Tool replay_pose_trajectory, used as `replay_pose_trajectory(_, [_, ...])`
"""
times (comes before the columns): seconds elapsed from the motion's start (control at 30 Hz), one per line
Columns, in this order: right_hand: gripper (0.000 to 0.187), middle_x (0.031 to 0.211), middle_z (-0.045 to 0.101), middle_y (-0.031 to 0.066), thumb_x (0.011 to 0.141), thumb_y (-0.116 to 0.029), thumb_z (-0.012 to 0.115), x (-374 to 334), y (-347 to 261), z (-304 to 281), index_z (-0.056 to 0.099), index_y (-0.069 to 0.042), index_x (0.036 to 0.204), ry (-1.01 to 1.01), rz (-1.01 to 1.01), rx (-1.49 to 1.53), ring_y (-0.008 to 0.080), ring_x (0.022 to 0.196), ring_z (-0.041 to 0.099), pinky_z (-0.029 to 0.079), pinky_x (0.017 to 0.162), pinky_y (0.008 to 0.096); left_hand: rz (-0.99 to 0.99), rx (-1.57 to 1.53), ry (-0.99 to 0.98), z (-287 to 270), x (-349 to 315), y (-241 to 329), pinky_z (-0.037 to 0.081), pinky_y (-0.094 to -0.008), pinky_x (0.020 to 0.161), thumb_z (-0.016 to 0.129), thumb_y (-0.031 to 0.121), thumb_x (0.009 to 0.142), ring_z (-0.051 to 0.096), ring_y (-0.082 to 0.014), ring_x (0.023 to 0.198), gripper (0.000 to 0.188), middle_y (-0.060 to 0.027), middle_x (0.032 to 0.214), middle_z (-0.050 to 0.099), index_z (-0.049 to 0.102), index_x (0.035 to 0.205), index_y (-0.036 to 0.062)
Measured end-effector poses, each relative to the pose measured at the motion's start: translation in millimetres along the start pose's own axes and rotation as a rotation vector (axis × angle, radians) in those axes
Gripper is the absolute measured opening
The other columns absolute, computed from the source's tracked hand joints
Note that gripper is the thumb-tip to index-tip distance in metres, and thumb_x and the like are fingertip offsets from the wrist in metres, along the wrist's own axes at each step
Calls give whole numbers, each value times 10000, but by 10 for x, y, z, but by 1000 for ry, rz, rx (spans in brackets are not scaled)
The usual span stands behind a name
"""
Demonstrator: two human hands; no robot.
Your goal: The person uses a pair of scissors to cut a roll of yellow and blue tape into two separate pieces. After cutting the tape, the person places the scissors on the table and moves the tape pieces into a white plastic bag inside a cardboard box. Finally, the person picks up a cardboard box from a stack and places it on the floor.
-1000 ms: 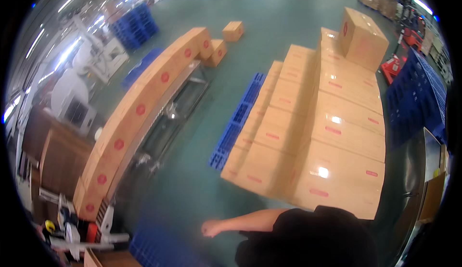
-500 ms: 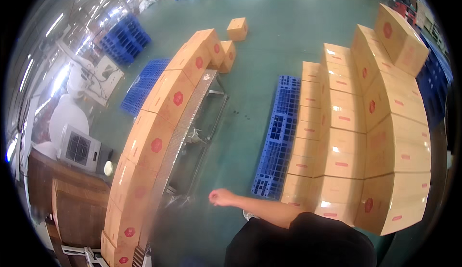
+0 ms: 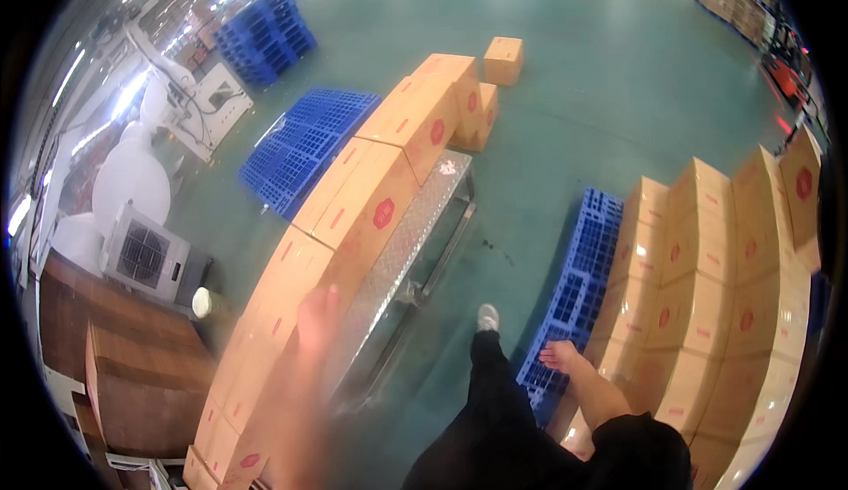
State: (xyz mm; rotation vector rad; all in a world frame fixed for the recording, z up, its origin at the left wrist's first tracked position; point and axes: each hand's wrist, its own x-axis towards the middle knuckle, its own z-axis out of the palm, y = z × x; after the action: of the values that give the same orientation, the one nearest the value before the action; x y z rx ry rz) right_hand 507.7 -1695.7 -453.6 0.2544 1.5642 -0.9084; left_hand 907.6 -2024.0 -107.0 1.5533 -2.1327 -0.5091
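Observation:
A bent row of tan cartons [image 3: 382, 176] with red marks stands on a metal bench [image 3: 433, 191] to my left. My left hand [image 3: 318, 318], smeared by motion, is in front of the row's side; whether it touches a carton I cannot tell, nor how its fingers are held. On the right, my right hand [image 3: 558, 357] hangs empty with its fingers loosely apart. It is over the edge of a blue plastic pallet [image 3: 579, 265], beside stacked tan cartons [image 3: 698, 287].
A single carton [image 3: 503, 61] sits on the green floor beyond the row. Another blue pallet [image 3: 305, 145] lies behind the row, with a pallet stack [image 3: 263, 35] farther back. At left are an air cooler [image 3: 146, 256] and a brown box [image 3: 146, 393]. My shoe [image 3: 488, 317] is between bench and pallet.
The view has swung left, and the scene has shifted rightward. My left hand has come into view by the carton row. My right hand has moved right, from the open floor to the pallet.

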Motion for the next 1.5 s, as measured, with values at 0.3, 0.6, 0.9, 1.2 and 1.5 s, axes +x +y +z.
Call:
replay_pose_trajectory(0.3, [801,1456,383,154,925,-596,520,1107,-2903,2601,264,-101,1500,-177,-126,241,367,1243,452,438,948,578,-197,351,-67,841,2906,-1868,508,-459,818,505,368,949,646,-421,867,403,-225,932,684,690,953,11])
replay_pose_trajectory(0.6, [932,1614,50,166,905,-710,404,1721,-4924,4740,8,-176,1558,-179,14,479,523,1425,119,131,1109,678,-402,342,-168,2375,6112,-1663,384,-480,1049,375,583,962,448,-386,1301,654,-222,1387,492,525,1345,74])
replay_pose_trajectory(0.9, [820,1521,355,145,952,-701,155,2934,-6564,5332,295,-108,1500,-383,-172,626,328,1390,357,306,1122,501,-228,111,-393,3681,7707,-1232,375,-451,1062,301,592,958,482,-372,1286,675,-214,1340,553,587,1292,80])
replay_pose_trajectory(1.2, [645,1446,451,118,1020,-539,254,2079,-7253,4318,394,-66,1434,-260,-374,866,277,1248,502,440,1025,415,-60,256,-152,3446,7540,618,465,-510,881,349,504,986,601,-450,1027,532,-209,1077,669,644,1112,79])
replay_pose_trajectory(1.5, [570,1430,455,71,1044,-470,326,196,-7122,2795,350,-100,1476,88,-825,1394,175,1274,453,369,1074,313,571,-237,-157,2718,6744,3652,467,-401,716,400,376,1030,609,-326,778,424,-192,869,672,623,1068,17])
